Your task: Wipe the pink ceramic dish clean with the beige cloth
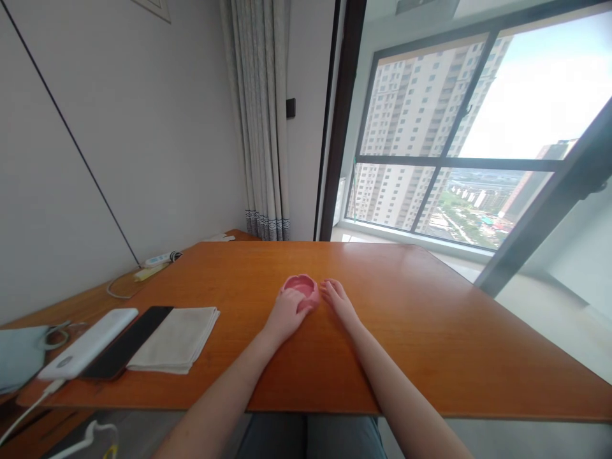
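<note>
A small pink bowl with a wavy, petal-like rim rests on the wooden table, a little beyond the middle. My left hand grips its near left side, fingers over the rim and thumb along the front; the hand covers part of the bowl. Just right of the bowl is my right hand, its fingers stretched toward the bowl's side and slightly apart. Nothing shows in the right hand, and whether its fingertips touch the bowl I cannot tell.
On the table's left lie a folded beige cloth, a black phone and a white power bank with a cable. A power strip sits by the wall. The table's front edge runs above my lap.
</note>
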Tool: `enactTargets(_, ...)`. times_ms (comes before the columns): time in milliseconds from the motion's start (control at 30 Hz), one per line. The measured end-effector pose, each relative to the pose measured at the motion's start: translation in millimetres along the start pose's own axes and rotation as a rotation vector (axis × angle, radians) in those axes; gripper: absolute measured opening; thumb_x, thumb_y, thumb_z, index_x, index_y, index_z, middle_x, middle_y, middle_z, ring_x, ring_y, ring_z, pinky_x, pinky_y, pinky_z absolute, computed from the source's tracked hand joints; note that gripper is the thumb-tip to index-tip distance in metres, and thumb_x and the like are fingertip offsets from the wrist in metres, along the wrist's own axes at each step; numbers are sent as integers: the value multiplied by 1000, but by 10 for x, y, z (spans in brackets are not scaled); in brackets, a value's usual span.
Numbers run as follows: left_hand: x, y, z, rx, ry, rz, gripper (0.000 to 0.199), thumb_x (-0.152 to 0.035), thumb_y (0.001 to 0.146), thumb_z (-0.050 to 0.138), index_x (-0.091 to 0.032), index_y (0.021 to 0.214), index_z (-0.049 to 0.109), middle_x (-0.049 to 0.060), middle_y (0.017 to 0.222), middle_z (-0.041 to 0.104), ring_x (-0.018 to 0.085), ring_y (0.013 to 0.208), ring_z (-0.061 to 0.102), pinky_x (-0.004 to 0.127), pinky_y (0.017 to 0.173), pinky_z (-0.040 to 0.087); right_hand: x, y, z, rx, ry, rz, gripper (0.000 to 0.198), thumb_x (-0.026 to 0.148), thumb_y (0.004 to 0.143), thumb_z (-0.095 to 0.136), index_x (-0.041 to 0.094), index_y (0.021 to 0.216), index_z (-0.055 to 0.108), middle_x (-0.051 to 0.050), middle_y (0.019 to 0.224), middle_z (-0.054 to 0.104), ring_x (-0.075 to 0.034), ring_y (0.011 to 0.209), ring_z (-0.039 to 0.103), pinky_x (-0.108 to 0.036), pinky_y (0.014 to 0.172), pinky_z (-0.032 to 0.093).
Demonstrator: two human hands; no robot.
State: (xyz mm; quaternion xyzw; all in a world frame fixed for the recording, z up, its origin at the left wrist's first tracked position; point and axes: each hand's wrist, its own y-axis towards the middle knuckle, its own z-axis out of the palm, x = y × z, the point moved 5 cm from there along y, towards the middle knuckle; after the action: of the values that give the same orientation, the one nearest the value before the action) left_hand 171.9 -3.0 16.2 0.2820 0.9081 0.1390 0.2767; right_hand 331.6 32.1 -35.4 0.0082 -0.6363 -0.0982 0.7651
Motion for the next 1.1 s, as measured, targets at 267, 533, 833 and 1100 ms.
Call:
enactTargets(267,-244,-26,179,84,-124,63,25,-32,83,51,-23,104,61,9,106,64,26,104,52,47,104,20,-48,-12,4,19,-174,-114,28,35,71,59,21,95,53,-6,102,65,-21,99,60,-36,93,43)
enactTargets(533,-303,-85,129,88,-100,101,32,-37,79,56,-25,108,60,9,122,56,30,120,41,54,109,9,-60,-17,-7,2,-180,-105,25,30,69,58,21,92,55,-5,98,65,-20,94,61,-36,89,45)
enactTargets(833,971,-827,-1204,-328,591,-508,33,-38,85,39,-20,104,60,10,128,51,31,117,46,52,106,23,7,-43,-1,-18,-281,-131,23,27,70,53,21,92,56,-4,94,66,-21,91,62,-34,83,47)
enactTargets(1100,1945,-1647,-1482,58,660,-836,41,-18,79,33,-18,109,60,15,112,59,32,98,56,41,75,45,55,-69,-2,-56,-337,-128,21,25,69,51,21,89,56,-4,91,66,-21,88,62,-33,78,47)
